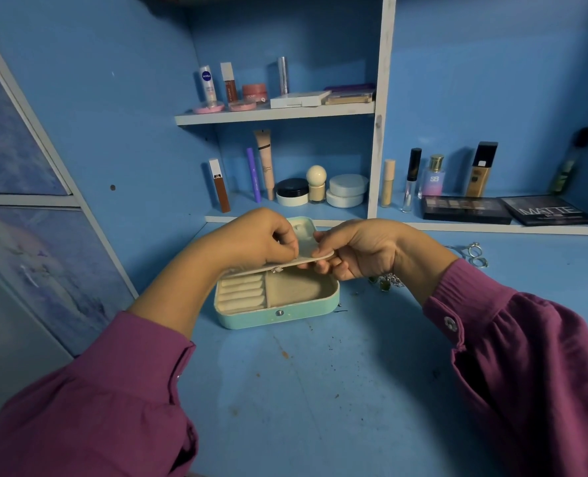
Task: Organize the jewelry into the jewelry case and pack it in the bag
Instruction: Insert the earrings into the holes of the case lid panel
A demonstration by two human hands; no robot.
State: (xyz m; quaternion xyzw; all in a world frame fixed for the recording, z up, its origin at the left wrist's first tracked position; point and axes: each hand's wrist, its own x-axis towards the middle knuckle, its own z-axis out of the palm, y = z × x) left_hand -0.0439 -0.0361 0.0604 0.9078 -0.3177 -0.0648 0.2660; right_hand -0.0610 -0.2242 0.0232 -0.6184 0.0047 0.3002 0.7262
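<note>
The blue-painted desk surface is taking up most of the view, with blue shelf compartments behind it holding rows of cosmetics, among them two dark rectangular eyeshadow palettes lying flat on the right.

The mint-green rectangular jewelry case with a cream fabric lining is sitting on the desk at the centre, its long axis running left to right and its snap-button front wall facing the person. Its base is lying open, showing a block of padded ring rolls on the left and an open compartment on the right. The case's cream-lined lid is standing partly raised, hinged at the far side, with its free edge tilting over the base towards the person.

Both arms in purple sleeves are reaching in from either side, and the hands are meeting just above the case. The left hand is curling its fingers and pinching the lid's front edge near its left part. The right hand is gripping the lid's right end, thumb on top and fingers curled beneath.

A small cluster of silver jewelry with green stones is lying on the desk just below the right wrist, and silver rings are lying further right, apart from both hands.
</note>
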